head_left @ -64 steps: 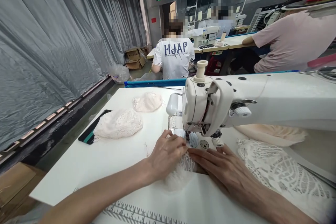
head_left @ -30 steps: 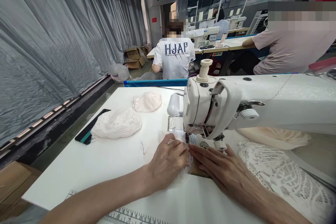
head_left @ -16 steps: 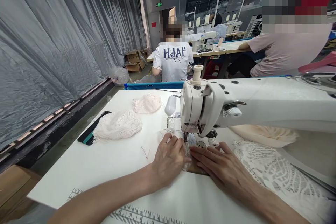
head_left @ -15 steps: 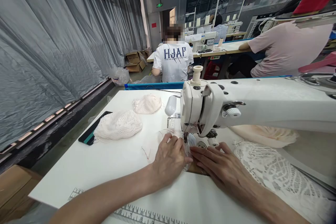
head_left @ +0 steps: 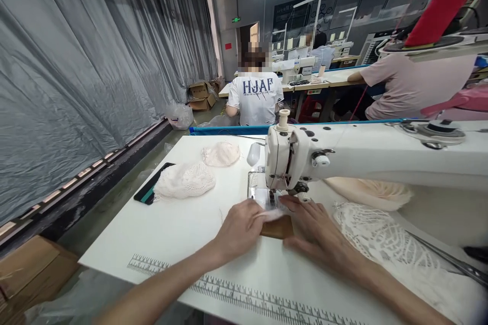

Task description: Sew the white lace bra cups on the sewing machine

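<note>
The left hand (head_left: 242, 223) is closed, with thumb and fingers pinching the left end of a white fabric (head_left: 271, 215). This fabric is on the counter (head_left: 183, 233), just in front of the presser foot (head_left: 272, 197) of a white sewing machine (head_left: 282, 155). The right hand (head_left: 312, 228) is half spread: its fingers are stretched toward the presser foot, near the right end of the fabric, and its thumb stands apart from them. Whether the right hand also grips the fabric is not clear to see. Between the two hands, a brown plate (head_left: 276, 228) shows below the fabric.

To the left, a white lace piece (head_left: 186, 180) lies partly on a flat black object (head_left: 142, 195), and a pale pink cup piece (head_left: 221, 154) lies behind it. To the right of the right hand, there are a larger white lace (head_left: 373, 231), a peach cloth (head_left: 381, 193) and metal scissors (head_left: 446, 256). A printed ruler scale (head_left: 244, 294) runs along the near edge.
</note>
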Tool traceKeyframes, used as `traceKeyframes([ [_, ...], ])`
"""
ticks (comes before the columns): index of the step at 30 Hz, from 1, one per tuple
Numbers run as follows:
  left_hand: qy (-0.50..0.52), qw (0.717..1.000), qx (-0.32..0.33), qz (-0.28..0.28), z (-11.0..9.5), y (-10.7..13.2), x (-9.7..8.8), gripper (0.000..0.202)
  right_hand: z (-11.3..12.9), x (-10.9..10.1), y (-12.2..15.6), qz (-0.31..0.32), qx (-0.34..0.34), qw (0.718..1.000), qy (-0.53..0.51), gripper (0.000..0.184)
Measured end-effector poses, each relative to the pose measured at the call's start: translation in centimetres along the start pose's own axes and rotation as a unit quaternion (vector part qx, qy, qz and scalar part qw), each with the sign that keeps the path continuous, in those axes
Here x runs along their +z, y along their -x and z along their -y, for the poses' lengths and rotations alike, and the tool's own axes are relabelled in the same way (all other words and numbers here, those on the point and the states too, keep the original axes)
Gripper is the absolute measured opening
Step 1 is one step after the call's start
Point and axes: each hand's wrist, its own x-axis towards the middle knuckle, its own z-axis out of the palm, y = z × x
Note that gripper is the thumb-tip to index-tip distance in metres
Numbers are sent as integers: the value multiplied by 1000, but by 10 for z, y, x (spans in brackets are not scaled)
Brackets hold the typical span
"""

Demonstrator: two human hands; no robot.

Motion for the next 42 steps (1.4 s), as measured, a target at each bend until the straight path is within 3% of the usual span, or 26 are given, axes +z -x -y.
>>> traceKeyframes([
  [2, 226, 966, -111, 57, -16, 30, -12, 20, 14, -7, 1, 61, 30, 989, -130, 59],
  [5, 486, 844, -213, 78, -34, 72, -22, 23, 44, -24, 2, 194, 108, 914, -340, 37],
  [7, 567, 785, -239, 76, -41, 93, -24, 26, 64, -36, 4, 237, 147, 862, -423, 33],
  [9, 590, 762, -252, 91, -44, 107, -22, 32, 81, -45, 10, 260, 161, 838, -452, 32],
  [12, 563, 771, -277, 109, -48, 119, -13, 42, 100, -52, 22, 293, 164, 835, -435, 28],
  [15, 540, 786, -274, 123, -51, 128, -1, 38, 113, -54, 35, 311, 174, 840, -409, 28],
  [20, 526, 790, -274, 157, -55, 144, 8, 34, 130, -53, 54, 355, 201, 808, -425, 30],
  [23, 508, 793, -272, 197, -55, 152, 13, 36, 138, -52, 62, 344, 208, 810, -428, 28],
  [30, 508, 798, -276, 171, -48, 161, 27, 34, 139, -50, 75, 348, 212, 835, -370, 25],
  [35, 498, 783, -296, 227, -47, 166, 28, 42, 136, -50, 81, 353, 207, 828, -384, 20],
  [37, 471, 801, -280, 239, -44, 169, 33, 45, 139, -49, 84, 347, 203, 831, -385, 16],
  [40, 406, 852, -225, 242, -30, 173, 43, 52, 141, -44, 93, 365, 173, 821, -403, 13],
  [42, 390, 858, -218, 253, -16, 172, 48, 49, 138, -40, 99, 384, 167, 813, -404, 13],
])
